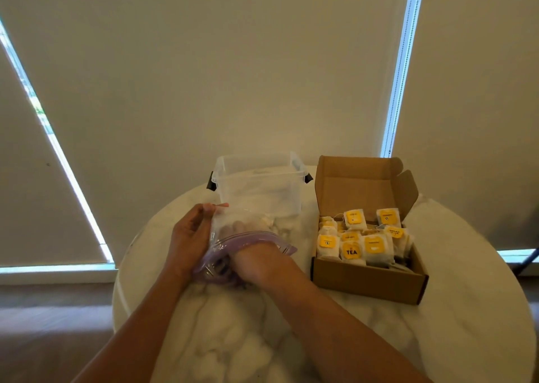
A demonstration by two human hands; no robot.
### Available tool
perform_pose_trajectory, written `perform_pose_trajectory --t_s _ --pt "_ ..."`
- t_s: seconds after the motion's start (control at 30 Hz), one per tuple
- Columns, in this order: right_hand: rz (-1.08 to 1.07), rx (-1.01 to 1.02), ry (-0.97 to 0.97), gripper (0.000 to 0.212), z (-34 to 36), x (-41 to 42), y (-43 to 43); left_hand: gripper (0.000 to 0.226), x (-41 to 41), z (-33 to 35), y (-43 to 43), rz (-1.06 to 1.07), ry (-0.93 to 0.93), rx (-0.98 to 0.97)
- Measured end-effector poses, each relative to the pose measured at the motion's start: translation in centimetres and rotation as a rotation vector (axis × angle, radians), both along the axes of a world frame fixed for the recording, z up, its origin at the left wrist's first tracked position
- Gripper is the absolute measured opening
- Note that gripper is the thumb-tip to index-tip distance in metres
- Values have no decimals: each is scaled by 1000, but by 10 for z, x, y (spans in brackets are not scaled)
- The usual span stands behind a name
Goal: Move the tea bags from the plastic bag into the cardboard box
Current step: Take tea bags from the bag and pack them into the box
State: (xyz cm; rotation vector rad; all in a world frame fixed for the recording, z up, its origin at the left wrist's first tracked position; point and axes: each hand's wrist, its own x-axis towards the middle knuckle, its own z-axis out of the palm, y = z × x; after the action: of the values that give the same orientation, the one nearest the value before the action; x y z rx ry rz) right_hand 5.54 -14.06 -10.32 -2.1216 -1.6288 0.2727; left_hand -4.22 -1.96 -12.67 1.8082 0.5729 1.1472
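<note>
Your left hand pinches the side of the plastic bag on the table. Your right hand reaches inside it, and you cannot tell what its fingers hold. Tea bags stand in the cardboard box nearby.

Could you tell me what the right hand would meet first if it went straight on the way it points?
Probably the tea bags inside the plastic bag, since the right hand is in its mouth; beyond the bag's far end stands the clear tub.
</note>
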Motion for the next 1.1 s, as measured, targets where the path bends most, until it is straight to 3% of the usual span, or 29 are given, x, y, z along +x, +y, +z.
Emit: perform_pose_trajectory --t_s 0.13,0.4,0.5,0.63,0.7,0.8,0.9,1.0,1.1 --pt "-31 28 49 8 -6 1 10 31 -1 -2 1 -24 18 -39" --pt "82 -95 -27 26 5 4 -4 37 -1 -3 4 16 -42 -64" --pt "92 -20 -4 21 28 5 -38 37 1 -3 11 34 33 -55" --pt "-10 264 87 25 49 20 -75 61 6 -8 15 150 19 -287" --pt "-86 309 108 27 44 25 -72 45 7 -12 16 237 15 -273" --pt "-46 180 90 30 31 19 -59 26 7 -14 16 272 160 -200" --pt "27 -26 23 27 16 8 -41 26 8 -11 12 231 258 -188" --pt "70 -169 -7 26 3 3 -24 29 5 -8 8 138 239 -190" --pt "28 -112 -60 14 -4 0 -10 26 2 -6 9 86 227 -200"
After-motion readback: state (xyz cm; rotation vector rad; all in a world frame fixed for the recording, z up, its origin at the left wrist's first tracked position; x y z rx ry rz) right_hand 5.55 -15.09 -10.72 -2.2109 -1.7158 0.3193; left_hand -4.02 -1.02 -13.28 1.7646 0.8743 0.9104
